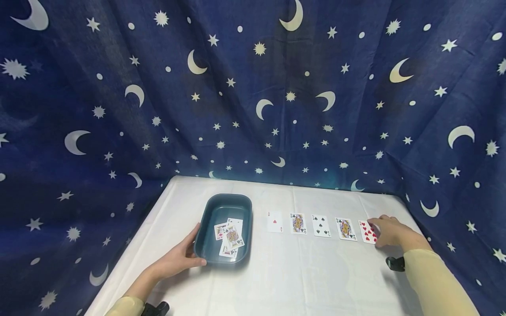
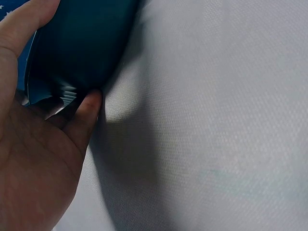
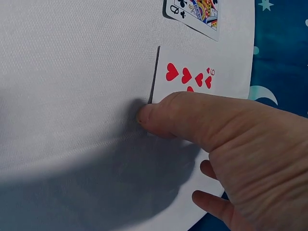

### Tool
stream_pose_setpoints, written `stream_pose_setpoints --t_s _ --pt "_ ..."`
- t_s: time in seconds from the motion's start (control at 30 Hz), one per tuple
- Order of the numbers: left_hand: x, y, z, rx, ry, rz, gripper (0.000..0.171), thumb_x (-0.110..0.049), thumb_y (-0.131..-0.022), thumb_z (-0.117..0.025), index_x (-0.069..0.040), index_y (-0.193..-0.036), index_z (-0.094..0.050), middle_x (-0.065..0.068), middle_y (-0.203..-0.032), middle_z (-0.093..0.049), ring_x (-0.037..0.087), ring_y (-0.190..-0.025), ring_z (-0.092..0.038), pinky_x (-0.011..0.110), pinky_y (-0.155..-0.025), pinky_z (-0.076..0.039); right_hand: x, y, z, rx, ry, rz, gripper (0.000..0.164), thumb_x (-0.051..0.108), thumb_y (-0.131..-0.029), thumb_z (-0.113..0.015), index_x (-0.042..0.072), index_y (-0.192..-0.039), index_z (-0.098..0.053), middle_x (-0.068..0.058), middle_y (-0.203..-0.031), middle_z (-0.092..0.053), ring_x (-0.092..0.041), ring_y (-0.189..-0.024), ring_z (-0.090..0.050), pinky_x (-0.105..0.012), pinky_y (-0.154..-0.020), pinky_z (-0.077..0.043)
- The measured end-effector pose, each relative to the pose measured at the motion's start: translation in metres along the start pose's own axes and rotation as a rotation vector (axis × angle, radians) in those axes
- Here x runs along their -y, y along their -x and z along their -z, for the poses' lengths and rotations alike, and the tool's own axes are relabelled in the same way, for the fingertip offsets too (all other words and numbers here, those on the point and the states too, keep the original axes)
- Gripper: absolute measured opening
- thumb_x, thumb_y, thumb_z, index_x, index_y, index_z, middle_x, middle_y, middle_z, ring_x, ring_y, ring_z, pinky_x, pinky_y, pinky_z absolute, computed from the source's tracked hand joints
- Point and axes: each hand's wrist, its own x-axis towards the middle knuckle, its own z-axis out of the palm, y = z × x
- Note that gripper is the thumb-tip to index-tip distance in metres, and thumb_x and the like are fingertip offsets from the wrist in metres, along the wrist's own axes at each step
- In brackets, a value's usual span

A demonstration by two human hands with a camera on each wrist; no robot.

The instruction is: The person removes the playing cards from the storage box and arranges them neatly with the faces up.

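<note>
My left hand point(image 1: 179, 256) holds the left side of a dark teal plastic bin point(image 1: 199, 235), thumb and fingers on its wall near the front left corner. Inside the bin lie several face-up playing cards point(image 1: 233, 238), overlapping. At the far right of a row of cards, my right hand point(image 1: 391, 232) holds the nine of hearts point(image 3: 168, 84) by its right side. The thumb presses the card's near corner in the right wrist view; the other fingertips on it are hidden. A queen of clubs point(image 1: 346, 229) lies face up to the left of that card.
Farther left in the row are a black-suited card with several pips point(image 1: 321, 226), another queen point(image 1: 298, 224) and the ace of hearts point(image 1: 275, 221), spaced apart. A white cloth point(image 1: 284, 281) covers the table. Blue star-and-moon curtains point(image 1: 253, 145) hang along its far edge and sides.
</note>
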Motion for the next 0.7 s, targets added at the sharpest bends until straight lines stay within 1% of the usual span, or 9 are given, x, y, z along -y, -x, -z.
stream_pose_setpoints --t_s 0.17,0.23,0.5,0.7 --pt "0.0002 0.0012 0.0011 0.004 0.005 -0.023 0.117 -0.021 -0.084 -0.086 -0.021 -0.167 -0.002 0.022 -0.169 -0.002 0.05 -0.146 -0.029 0.046 -0.11 -0.044 -0.0011 -0.0052 -0.0016 0.021 -0.017 -0.028 0.083 0.016 -0.069 -0.086 -0.005 -0.141 -0.052 -0.035 -0.127 -0.049 -0.054 -0.113 -0.047 -0.075 -0.092 -0.043" --pt "0.0004 0.0016 0.0014 0.004 0.007 -0.029 0.117 -0.021 -0.084 -0.086 -0.021 -0.167 -0.003 0.022 -0.169 -0.002 0.05 -0.146 -0.029 0.047 -0.11 -0.044 -0.0021 -0.0071 -0.0025 0.028 -0.023 -0.039 0.083 0.016 -0.069 -0.086 -0.005 -0.142 -0.051 -0.035 -0.128 -0.048 -0.055 -0.114 -0.048 -0.075 -0.093 -0.043" --pt "-0.0008 0.0017 0.0013 0.015 0.019 -0.021 0.118 -0.022 -0.084 -0.086 -0.022 -0.167 -0.002 0.02 -0.17 -0.001 0.048 -0.148 -0.027 0.046 -0.111 -0.043 -0.004 -0.0076 -0.0019 0.06 -0.062 -0.063 0.084 0.013 -0.07 -0.086 -0.005 -0.143 -0.049 -0.036 -0.128 -0.047 -0.052 -0.11 -0.052 -0.074 -0.09 -0.046" --pt "0.0 0.0006 0.0013 0.011 0.018 -0.027 0.117 -0.021 -0.084 -0.086 -0.023 -0.167 -0.003 0.021 -0.17 -0.003 0.048 -0.147 -0.028 0.046 -0.11 -0.044 -0.0063 -0.0063 -0.003 0.056 -0.064 -0.056 0.083 0.014 -0.071 -0.085 -0.004 -0.144 -0.049 -0.036 -0.129 -0.046 -0.052 -0.111 -0.052 -0.074 -0.09 -0.046"
